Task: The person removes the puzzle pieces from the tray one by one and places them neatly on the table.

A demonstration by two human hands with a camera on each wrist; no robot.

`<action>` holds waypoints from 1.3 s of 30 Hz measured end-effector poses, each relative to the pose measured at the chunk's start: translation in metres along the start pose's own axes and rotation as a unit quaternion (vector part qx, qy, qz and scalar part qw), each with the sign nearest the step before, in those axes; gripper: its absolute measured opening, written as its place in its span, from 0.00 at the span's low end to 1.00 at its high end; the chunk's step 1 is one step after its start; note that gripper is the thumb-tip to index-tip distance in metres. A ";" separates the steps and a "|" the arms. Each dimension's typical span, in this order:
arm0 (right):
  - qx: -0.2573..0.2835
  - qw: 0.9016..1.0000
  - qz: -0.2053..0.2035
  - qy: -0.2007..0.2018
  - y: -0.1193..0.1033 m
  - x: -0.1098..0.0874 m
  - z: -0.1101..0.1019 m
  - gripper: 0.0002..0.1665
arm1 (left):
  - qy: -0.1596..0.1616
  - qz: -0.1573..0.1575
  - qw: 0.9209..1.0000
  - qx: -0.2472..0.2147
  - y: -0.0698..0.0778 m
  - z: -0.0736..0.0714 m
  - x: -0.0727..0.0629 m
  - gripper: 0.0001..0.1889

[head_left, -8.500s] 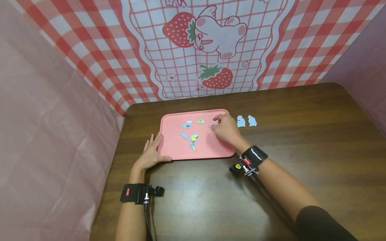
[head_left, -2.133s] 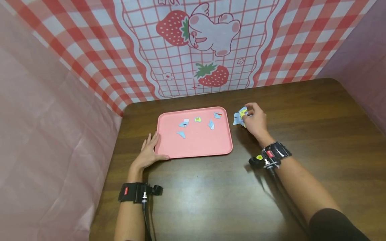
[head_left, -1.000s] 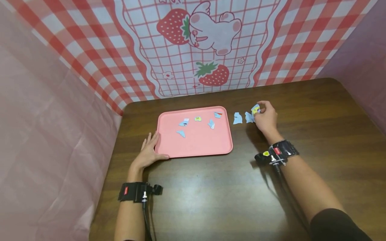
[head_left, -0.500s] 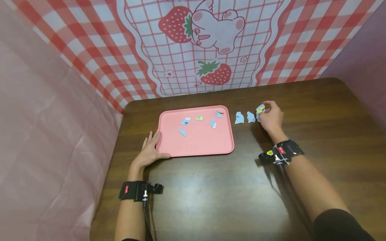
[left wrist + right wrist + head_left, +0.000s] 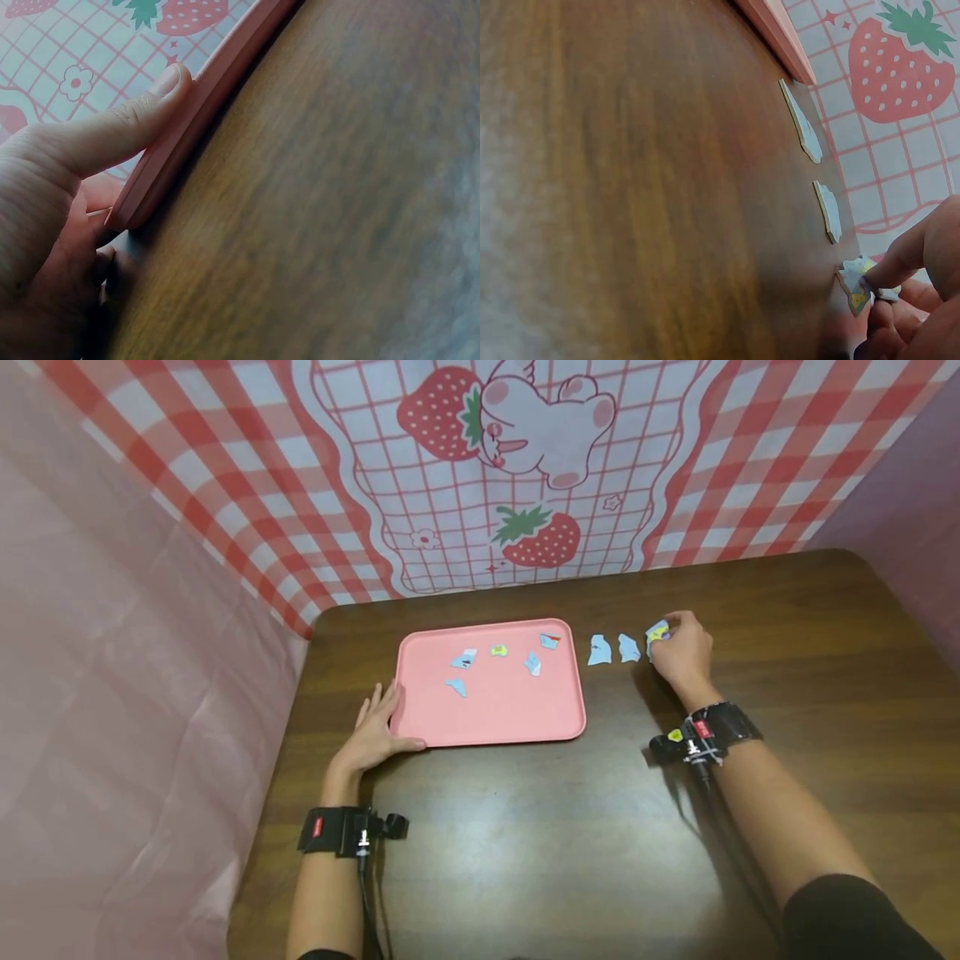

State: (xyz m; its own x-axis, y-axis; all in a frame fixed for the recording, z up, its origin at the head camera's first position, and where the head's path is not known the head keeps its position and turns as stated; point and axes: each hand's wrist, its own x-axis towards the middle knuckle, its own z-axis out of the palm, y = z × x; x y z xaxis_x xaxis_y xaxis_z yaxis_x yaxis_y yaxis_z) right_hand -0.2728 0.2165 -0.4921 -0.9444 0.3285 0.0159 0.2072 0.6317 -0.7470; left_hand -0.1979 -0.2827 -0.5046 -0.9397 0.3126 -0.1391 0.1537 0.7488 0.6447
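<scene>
My right hand [image 5: 684, 652] pinches a blue and yellow puzzle piece [image 5: 656, 632] between thumb and fingers, at the right end of a row on the table. The fingertips cover part of it in the right wrist view, and whether it touches the wood I cannot tell. To its left lie two pale blue puzzle pieces [image 5: 599, 650], apart from each other. My left hand [image 5: 373, 731] rests around the near left corner of a pink tray [image 5: 517, 714], its thumb [image 5: 142, 120] against the front rim and its fingers along the left side.
Inside the tray several small pieces are scattered, among them a yellow one [image 5: 498, 650] and one with a red stripe [image 5: 550, 642]. A checked strawberry cloth [image 5: 540, 539] hangs behind the wooden table [image 5: 510, 843]. Pink fabric [image 5: 142, 693] borders the left side.
The blue and yellow piece has left the tray in my right hand, going right past the two blue pieces. The striped piece and a blue piece now lie in the tray's right part.
</scene>
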 end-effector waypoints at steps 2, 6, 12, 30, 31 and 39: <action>-0.014 1.000 -0.003 0.001 -0.001 0.002 -0.001 0.34 | 0.001 0.002 1.000 -0.001 0.000 0.000 0.001 0.63; -0.040 0.999 0.002 -0.008 -0.002 0.005 -0.004 0.34 | 0.000 0.004 1.000 -0.005 0.001 -0.001 0.001 0.63; -0.079 0.996 0.007 -0.032 -0.005 0.009 -0.007 0.33 | 0.004 0.007 1.000 -0.004 0.001 -0.002 0.003 0.62; -0.042 0.998 0.047 -0.026 -0.009 0.007 -0.001 0.30 | 0.001 0.004 1.000 -0.004 0.000 -0.001 0.000 0.62; -0.035 0.998 0.046 -0.023 -0.010 0.005 0.000 0.30 | 0.000 0.004 1.000 -0.004 0.000 -0.001 0.000 0.62; 0.010 1.000 -0.008 0.008 -0.032 -0.015 0.021 0.25 | 0.001 0.006 1.000 -0.008 0.000 -0.003 -0.002 0.62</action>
State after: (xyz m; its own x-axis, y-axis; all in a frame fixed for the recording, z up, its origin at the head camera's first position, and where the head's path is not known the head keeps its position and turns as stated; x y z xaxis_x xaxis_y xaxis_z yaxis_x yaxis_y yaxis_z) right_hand -0.2705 0.1769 -0.4821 -0.9437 0.3286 0.0386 0.1857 0.6227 -0.7601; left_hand -0.1965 -0.2848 -0.5023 -0.9381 0.3211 -0.1301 0.1605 0.7356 0.6582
